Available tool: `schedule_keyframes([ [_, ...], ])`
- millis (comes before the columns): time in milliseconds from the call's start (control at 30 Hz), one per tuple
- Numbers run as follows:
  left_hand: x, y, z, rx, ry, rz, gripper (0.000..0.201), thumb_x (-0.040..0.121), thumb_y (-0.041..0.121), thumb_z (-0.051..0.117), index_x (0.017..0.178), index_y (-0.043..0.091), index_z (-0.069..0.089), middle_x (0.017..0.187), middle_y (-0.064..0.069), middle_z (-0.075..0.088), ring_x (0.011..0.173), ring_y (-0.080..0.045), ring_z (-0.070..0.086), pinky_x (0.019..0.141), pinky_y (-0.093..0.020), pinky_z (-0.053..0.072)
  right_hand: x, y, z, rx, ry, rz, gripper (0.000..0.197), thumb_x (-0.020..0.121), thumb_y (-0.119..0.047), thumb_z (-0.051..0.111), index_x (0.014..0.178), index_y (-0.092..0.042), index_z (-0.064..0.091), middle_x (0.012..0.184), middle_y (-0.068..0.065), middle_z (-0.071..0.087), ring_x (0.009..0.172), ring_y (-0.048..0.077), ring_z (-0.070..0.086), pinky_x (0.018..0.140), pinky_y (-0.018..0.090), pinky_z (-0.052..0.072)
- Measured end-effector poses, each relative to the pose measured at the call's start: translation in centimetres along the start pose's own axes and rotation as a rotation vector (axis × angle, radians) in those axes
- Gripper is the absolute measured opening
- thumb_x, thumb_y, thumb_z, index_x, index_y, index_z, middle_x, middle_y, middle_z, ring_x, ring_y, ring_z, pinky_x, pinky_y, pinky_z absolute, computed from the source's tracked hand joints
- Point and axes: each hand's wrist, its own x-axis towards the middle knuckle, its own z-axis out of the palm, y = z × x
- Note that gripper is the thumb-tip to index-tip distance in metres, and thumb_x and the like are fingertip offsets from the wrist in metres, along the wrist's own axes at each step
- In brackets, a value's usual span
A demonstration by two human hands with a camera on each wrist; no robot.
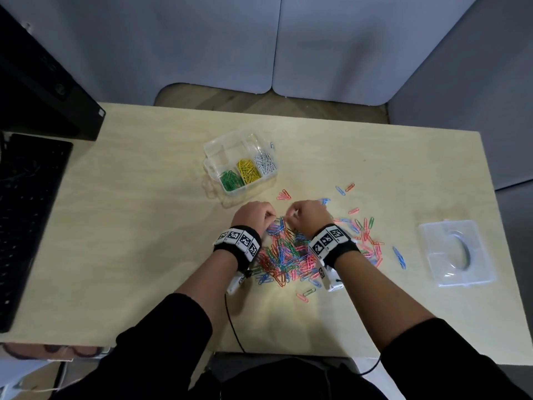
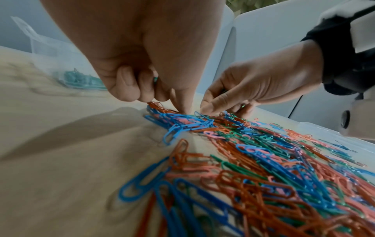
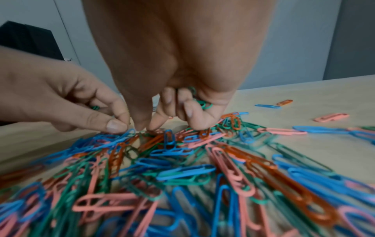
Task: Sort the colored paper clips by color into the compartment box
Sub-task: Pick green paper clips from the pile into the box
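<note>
From the head camera, both forearms reach up from the bottom of the frame and meet near the centre. The left hand (image 1: 253, 216) and right hand (image 1: 308, 215) are knuckles-up, fingers curled down onto the far edge of the pile of paper clips (image 1: 291, 252), which spreads across the table (image 1: 144, 226) between and below the wrists. Just above the hands sits the compartment box (image 1: 240, 167), holding green, yellow and white clips in separate sections. A clear lid (image 1: 455, 252) lies at the right of the frame, and a keyboard (image 1: 26, 215) at the left edge.

The left wrist view shows the left hand (image 2: 146, 69) at upper centre, fingers folded into the palm around a green clip (image 2: 155, 78), its longest fingertip touching the pile (image 2: 253, 160). The right hand (image 2: 255, 89) enters from the right, thumb and fingers pointing down into the clips.

In the right wrist view, the right hand (image 3: 178, 80) hangs from the top, curled fingers clutching several green clips (image 3: 204, 102) against the palm while thumb and forefinger pinch down at the pile (image 3: 182, 176). The left hand (image 3: 67, 99), at left, pinches thumb to fingertip at the pile's edge.
</note>
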Motion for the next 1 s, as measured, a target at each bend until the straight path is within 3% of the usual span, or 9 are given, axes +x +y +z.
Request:
schedule_keyframes([
  [167,-0.4,0.2,-0.2,0.037,-0.017,0.076,0.01,0.087,0.032,0.069,0.093,0.023,0.071,0.091,0.004,0.07,0.081,-0.016,0.062,0.068,-0.025,0.046,-0.1,1.2,-0.3,-0.014,-0.038,-0.044,0.008,0.079,-0.03,0.076,0.085,-0.026,0.072,0.072,-0.007,0.067,0.068,0.014,0.065,0.069,0.031,0.057],
  [333,0.0,0.4,-0.3,0.046,-0.069,0.043,0.008,0.087,0.026,0.067,0.09,0.018,0.069,0.089,0.003,0.068,0.082,-0.018,0.062,0.07,-0.027,0.047,-0.1,1.6,-0.3,-0.002,-0.11,-0.05,0.007,0.084,-0.023,0.068,0.08,-0.019,0.073,0.078,-0.002,0.073,0.072,0.015,0.068,0.074,0.037,0.059],
  [467,-0.4,0.3,-0.4,-0.046,-0.081,0.041,0.009,0.085,0.024,0.068,0.083,0.018,0.062,0.078,0.005,0.061,0.074,-0.015,0.058,0.066,-0.029,0.047,-0.7,2.4,-1.6,0.254,-0.092,-0.016,0.011,0.086,-0.026,0.071,0.083,-0.016,0.074,0.084,-0.003,0.074,0.077,0.01,0.068,0.072,0.025,0.054],
  [633,-0.9,-0.2,-0.4,-0.265,-0.052,-0.011,0.012,0.076,0.016,0.078,0.074,0.017,0.066,0.074,0.008,0.065,0.07,-0.011,0.063,0.067,-0.023,0.052,-1.1,4.0,-2.5,0.603,-0.022,0.127,0.012,0.081,-0.017,0.079,0.09,-0.011,0.074,0.086,0.005,0.076,0.081,0.021,0.073,0.079,0.038,0.06],
  [700,-1.0,-0.2,-0.6,-0.291,-0.051,0.003,0.011,0.076,0.011,0.078,0.075,0.015,0.067,0.075,0.01,0.066,0.07,-0.009,0.062,0.068,-0.023,0.052,-1.3,4.2,-2.6,0.664,-0.03,0.165,0.016,0.079,-0.014,0.081,0.092,-0.011,0.075,0.089,0.006,0.076,0.086,0.022,0.073,0.081,0.037,0.06],
  [767,-1.2,-0.1,-0.9,-0.289,-0.051,0.009,0.007,0.078,0.011,0.077,0.078,0.015,0.071,0.075,0.013,0.065,0.068,-0.001,0.059,0.065,-0.015,0.046,-1.3,4.4,-2.8,0.706,-0.054,0.172,0.018,0.08,-0.011,0.08,0.097,-0.01,0.075,0.092,0.008,0.076,0.09,0.022,0.073,0.084,0.034,0.059],
  [833,-1.3,-0.1,-1.2,-0.272,-0.048,-0.008,0.01,0.081,0.011,0.074,0.091,0.015,0.075,0.081,0.01,0.067,0.068,-0.001,0.057,0.063,-0.006,0.04,-1.3,4.4,-3.2,0.676,-0.05,0.163,0.015,0.086,-0.009,0.073,0.101,-0.009,0.075,0.099,0.009,0.076,0.089,0.018,0.072,0.08,0.024,0.056],
  [900,-1.4,-0.1,-1.2,-0.268,-0.057,-0.046,0.026,0.086,0.009,0.065,0.11,0.013,0.073,0.098,0.001,0.072,0.076,-0.007,0.06,0.071,-0.007,0.041,-1.3,4.3,-3.4,0.734,-0.058,0.202,0.015,0.092,-0.005,0.063,0.101,-0.009,0.074,0.104,0.011,0.073,0.082,0.013,0.066,0.071,0.02,0.049],
  [1000,-1.3,0.2,-1.6,-0.273,-0.121,-0.104,0.026,0.089,0.008,0.059,0.11,0.012,0.074,0.111,-0.004,0.072,0.095,-0.015,0.065,0.082,-0.014,0.041,-1.7,3.1,-3.6,1.225,-0.153,0.347,0.017,0.096,-0.002,0.054,0.099,-0.001,0.07,0.095,0.016,0.068,0.07,0.016,0.059,0.06,0.023,0.047],
])
